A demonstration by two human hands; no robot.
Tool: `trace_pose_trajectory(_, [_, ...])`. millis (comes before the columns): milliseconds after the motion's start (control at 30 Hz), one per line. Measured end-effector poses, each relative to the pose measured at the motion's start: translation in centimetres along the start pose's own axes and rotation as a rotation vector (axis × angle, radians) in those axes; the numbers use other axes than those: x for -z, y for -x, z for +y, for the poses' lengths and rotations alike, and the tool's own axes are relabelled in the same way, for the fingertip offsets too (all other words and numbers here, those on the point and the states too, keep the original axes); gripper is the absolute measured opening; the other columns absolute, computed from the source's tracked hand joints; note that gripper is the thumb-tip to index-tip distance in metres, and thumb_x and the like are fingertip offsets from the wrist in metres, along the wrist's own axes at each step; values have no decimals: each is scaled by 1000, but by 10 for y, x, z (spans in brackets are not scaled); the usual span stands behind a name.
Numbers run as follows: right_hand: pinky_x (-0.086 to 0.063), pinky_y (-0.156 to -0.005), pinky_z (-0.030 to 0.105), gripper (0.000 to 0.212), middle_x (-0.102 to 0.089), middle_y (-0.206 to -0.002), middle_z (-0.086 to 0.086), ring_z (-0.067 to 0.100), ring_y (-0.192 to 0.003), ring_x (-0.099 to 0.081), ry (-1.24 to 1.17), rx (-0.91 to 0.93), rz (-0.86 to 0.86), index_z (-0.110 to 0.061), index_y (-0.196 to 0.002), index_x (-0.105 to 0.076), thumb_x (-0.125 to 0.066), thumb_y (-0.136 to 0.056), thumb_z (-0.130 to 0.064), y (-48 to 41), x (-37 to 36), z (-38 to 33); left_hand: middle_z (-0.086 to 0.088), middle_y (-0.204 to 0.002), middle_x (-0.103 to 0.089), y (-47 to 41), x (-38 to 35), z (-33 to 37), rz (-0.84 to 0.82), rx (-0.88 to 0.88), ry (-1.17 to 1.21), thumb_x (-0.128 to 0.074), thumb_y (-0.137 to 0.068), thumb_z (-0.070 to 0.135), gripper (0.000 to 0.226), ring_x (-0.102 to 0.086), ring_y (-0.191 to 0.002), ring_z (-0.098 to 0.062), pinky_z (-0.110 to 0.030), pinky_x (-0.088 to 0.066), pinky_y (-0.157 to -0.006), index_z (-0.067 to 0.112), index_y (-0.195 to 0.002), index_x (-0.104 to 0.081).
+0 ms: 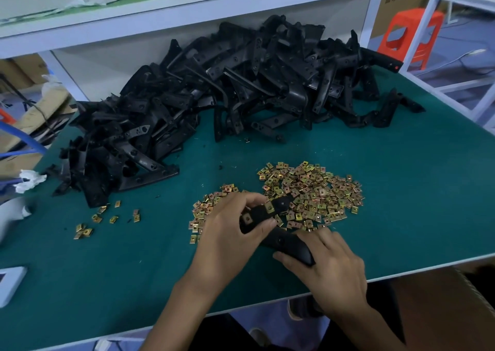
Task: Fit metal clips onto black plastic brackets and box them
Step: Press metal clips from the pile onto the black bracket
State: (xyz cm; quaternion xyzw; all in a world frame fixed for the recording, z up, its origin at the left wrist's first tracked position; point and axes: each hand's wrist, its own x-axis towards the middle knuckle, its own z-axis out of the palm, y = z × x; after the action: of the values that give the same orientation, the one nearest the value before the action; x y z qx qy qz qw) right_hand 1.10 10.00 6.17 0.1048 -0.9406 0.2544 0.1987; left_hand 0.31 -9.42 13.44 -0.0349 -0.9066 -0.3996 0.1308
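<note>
Lower centre of the frame: the left hand [227,230] pinches a stiff, light-looking black bracket [270,224] by its clip end; the right hand [324,259] grips its smooth lower end. Loose metal clips [316,190] lie behind.

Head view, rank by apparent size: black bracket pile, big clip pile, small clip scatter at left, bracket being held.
1. black bracket pile
2. big clip pile
3. held bracket and small clip scatter: similar spread. The bracket is partly hidden and nearer the camera, so they are not ranked.
</note>
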Motion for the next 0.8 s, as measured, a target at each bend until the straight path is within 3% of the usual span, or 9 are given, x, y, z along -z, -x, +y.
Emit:
trace_pose_trajectory(167, [-37, -53, 27, 57, -55, -85, -11, 13, -81, -52, -90, -66, 38, -31, -105, -72, -49, -80, -77, -1, 3, 0, 23, -101, -64, 1, 10, 1, 88, -43, -61, -86, -77, 34, 31, -59, -103, 1, -10, -42, -87, 32, -103, -69])
trace_pose_trajectory(367, [-42, -54, 30, 53, -54, -87, -13, 14, -82, -57, -136, -98, 34, -34, -107, -69, -52, -80, -77, -1, 5, 0, 20, -101, -66, 1, 7, 12, 82, -48, -34, -82, -81, 33, 25, -61, -100, -4, -27, -49, -88, 27, -103, -72])
trace_pose_trajectory(467, [-48, -62, 34, 47, -58, -89, -10, 16, -85, -59, -219, -120, 38, -32, -108, -67, -59, -81, -70, 1, 11, -1, 18, -102, -65, -2, 4, 20, 80, -82, -20, -76, -82, 41, 25, -62, -98, -7, -34, -52, -86, 29, -104, -70])
trace_pose_trajectory(567, [-50, -73, 31, 45, -62, -96, -7, 14, -90, -63, -342, -193, 56, -31, -116, -65, -69, -81, -60, 16, 21, 6, 25, -105, -62, -6, -5, 30, 18, -136, -32, -66, -80, 53, 29, -59, -96, 0, -22, -49, -82, 39, -106, -66])
trace_pose_trajectory(667, [-51, -80, 20, 43, -64, -103, -12, 6, -94, -66, -349, -308, 172, -32, -119, -65, -76, -81, -48, 47, 34, 26, 28, -104, -60, -9, -29, 52, -87, -247, -6, -67, -80, 48, 28, -57, -95, 5, -4, -39, -82, 37, -106, -67])
trace_pose_trajectory(800, [-54, -79, 20, 42, -68, -106, -16, 4, -94, -69, -280, -411, 439, -31, -116, -70, -82, -76, -25, 101, 54, 52, 17, -106, -62, 2, -87, 95, -246, -380, 48, -72, -79, 37, 30, -58, -100, -5, -9, -39, -88, 26, -108, -72])
